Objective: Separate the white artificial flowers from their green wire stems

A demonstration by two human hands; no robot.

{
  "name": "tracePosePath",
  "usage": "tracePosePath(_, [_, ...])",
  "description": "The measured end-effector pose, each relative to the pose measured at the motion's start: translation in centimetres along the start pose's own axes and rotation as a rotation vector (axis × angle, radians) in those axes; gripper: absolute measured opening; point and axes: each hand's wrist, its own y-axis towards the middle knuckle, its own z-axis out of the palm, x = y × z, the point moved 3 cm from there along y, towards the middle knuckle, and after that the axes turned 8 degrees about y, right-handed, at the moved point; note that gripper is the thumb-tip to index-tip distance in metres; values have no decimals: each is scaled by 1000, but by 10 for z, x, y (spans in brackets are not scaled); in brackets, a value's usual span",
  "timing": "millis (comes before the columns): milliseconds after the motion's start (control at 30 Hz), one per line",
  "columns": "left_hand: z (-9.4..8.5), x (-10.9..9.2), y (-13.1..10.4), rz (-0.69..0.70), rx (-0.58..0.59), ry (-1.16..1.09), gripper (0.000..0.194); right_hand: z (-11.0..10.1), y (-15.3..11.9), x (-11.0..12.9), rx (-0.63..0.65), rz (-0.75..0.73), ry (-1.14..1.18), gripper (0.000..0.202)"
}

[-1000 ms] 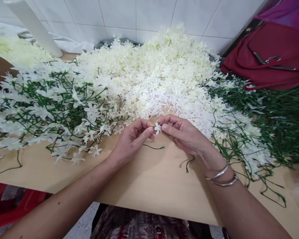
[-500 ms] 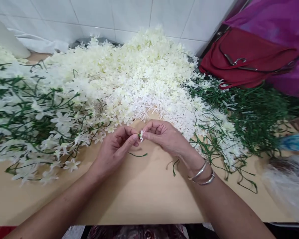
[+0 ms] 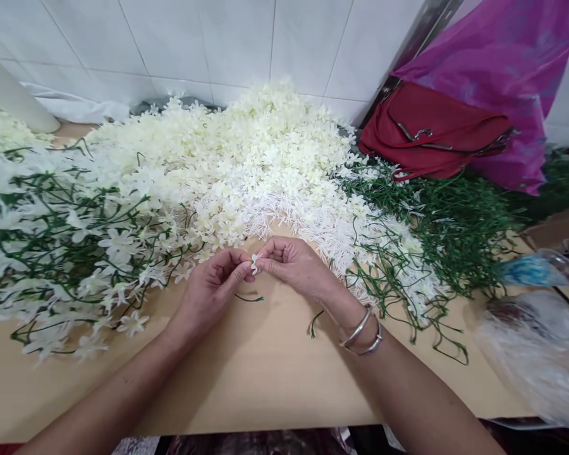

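Note:
A small white artificial flower [image 3: 255, 264] is between the fingertips of my two hands, which nearly meet above the table. My left hand [image 3: 209, 287] pinches the flower's stem side, and my right hand [image 3: 296, 268], with two silver bangles at the wrist, pinches the white petals. Most of what the fingers grip is hidden. Just below my left hand a green stem [image 3: 250, 299] shows its end; I cannot tell whether it joins the flower. Under my right wrist another green stem [image 3: 314, 323] lies on the table.
White flowers on green stems [image 3: 118, 243] heap up at the left. Behind my hands is a big pile of cream-white blossoms [image 3: 265, 145]. Bare green stems [image 3: 464, 215] lie at the right, below a red bag [image 3: 436, 129]. Clear plastic [image 3: 535, 354] covers the right edge.
The view has shifted slightly to the right and up. My hands keep their pinch at the flower, which is turned a little and shows more of its petals.

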Motion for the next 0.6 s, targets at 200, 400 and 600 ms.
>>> tracePosePath(200, [0,-6,-1,29,-27,30,22,4,1,6,2,-67,-113,22])
tracePosePath(400, [2,-7,-5,115,23,125,17,-41,-7,46,-304,-307,-499,8])
tracePosePath(600, [4,-17,-5,212,61,263,9,-80,1,61,-563,-251,-1061,15])
